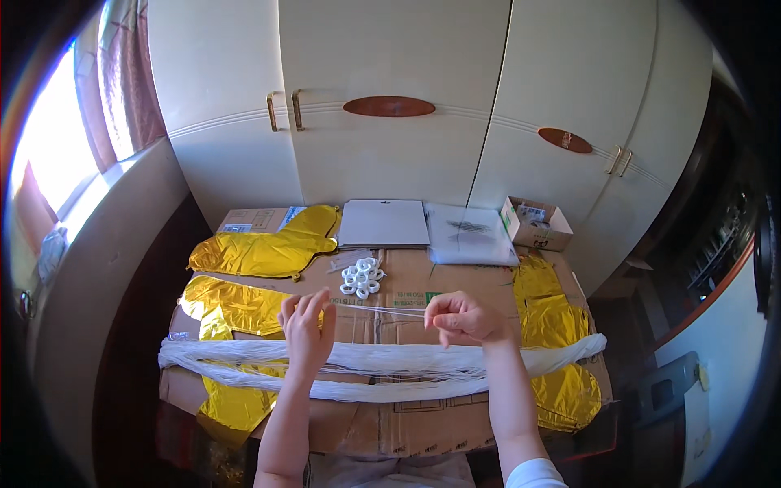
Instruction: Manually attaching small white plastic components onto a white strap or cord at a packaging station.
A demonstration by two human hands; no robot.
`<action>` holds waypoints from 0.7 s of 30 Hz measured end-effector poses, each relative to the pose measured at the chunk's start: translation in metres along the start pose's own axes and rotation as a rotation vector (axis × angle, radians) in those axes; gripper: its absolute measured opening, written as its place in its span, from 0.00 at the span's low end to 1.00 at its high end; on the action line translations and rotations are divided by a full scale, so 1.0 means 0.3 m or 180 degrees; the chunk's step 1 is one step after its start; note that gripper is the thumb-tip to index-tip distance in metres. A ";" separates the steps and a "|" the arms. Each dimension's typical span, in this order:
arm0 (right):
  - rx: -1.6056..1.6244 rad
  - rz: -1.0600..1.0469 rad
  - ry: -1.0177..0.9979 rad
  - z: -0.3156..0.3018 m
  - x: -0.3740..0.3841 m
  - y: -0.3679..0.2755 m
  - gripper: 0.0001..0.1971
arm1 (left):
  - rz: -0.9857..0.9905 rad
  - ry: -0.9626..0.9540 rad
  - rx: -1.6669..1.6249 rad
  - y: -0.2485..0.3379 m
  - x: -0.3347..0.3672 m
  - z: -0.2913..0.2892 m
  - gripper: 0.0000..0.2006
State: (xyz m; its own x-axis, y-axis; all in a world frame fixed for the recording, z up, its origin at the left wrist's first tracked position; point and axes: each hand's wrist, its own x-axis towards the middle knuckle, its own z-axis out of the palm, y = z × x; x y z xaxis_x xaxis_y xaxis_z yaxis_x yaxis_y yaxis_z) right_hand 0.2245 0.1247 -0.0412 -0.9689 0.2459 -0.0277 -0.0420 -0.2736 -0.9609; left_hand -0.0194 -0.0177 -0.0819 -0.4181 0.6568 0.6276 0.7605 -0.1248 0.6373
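White string (382, 310) stretched taut between raised left hand (307, 325) and right hand (462, 319).

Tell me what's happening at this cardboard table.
A person stretches a thin white string between both hands: the left hand pinches one end, the right hand the other. Below them a long bundle of white strings lies across the flattened brown cardboard boxes. Shiny gold foil balloons and a cluster of small white rings lie beyond.

Flattened cardboard boxes (407, 423), gold foil balloons (260, 252), white string bundle (374, 362), white rings (362, 276), grey sheets (384, 223), small open carton (535, 224)
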 end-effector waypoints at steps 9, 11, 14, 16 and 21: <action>-0.2088 0.0211 0.1052 -0.011 0.004 -0.022 0.07 | -0.1513 -0.0459 -0.5217 -0.028 -0.015 -0.023 0.09; -0.2202 0.0325 0.0870 0.005 0.006 -0.023 0.07 | -0.1483 -0.0151 -0.5580 0.028 0.008 -0.033 0.13; -0.2310 0.0144 0.0512 0.015 0.000 -0.019 0.08 | -0.1340 0.0200 -0.3739 0.067 0.022 -0.007 0.14; -0.2357 -0.0047 0.0307 0.065 -0.019 -0.069 0.07 | -0.0795 0.0275 -0.1421 0.040 -0.003 0.025 0.10; -0.1568 -0.1079 0.1249 0.048 -0.034 -0.063 0.06 | -0.1583 -0.0347 -0.2562 0.002 -0.036 0.008 0.05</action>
State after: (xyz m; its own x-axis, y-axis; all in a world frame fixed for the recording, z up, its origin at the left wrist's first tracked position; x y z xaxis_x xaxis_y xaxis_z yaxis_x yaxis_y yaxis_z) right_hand 0.2315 0.1139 -0.0188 -0.7589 0.5847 0.2866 -0.1207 0.3062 -0.9443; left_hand -0.0132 -0.0231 -0.0895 -0.5220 0.8333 0.1824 -0.0794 -0.2603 0.9623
